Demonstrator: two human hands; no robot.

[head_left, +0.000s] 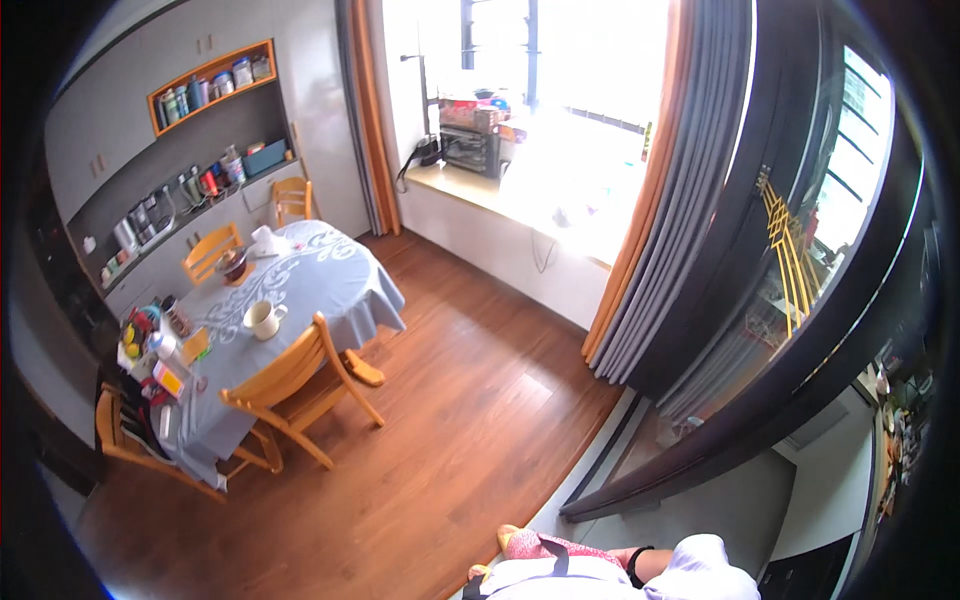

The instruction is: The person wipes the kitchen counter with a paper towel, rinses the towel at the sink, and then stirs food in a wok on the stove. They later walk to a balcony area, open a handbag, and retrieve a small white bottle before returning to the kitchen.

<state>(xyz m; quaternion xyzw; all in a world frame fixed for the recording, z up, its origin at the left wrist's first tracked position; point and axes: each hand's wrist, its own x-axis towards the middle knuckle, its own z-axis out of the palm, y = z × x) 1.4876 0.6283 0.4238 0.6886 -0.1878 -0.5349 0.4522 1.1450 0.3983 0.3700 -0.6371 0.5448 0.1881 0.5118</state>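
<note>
At the bottom edge the person's own body shows, with a pale sleeve and a forearm bearing a black band. Neither hand can be made out; both are hidden or outside the picture. Red-and-white patterned cloth covers the legs above a yellow slipper. Before the person, at the left, stands an oval dining table with a grey-blue patterned tablecloth. On it are a cream mug, a dark lidded pot, tissue packaging and several bottles and packages.
A wooden chair juts out on the table's near side. Dark-framed sliding glass doors and their floor track lie at the right. A window ledge holds a toaster oven and boxes. Curtains hang beside it.
</note>
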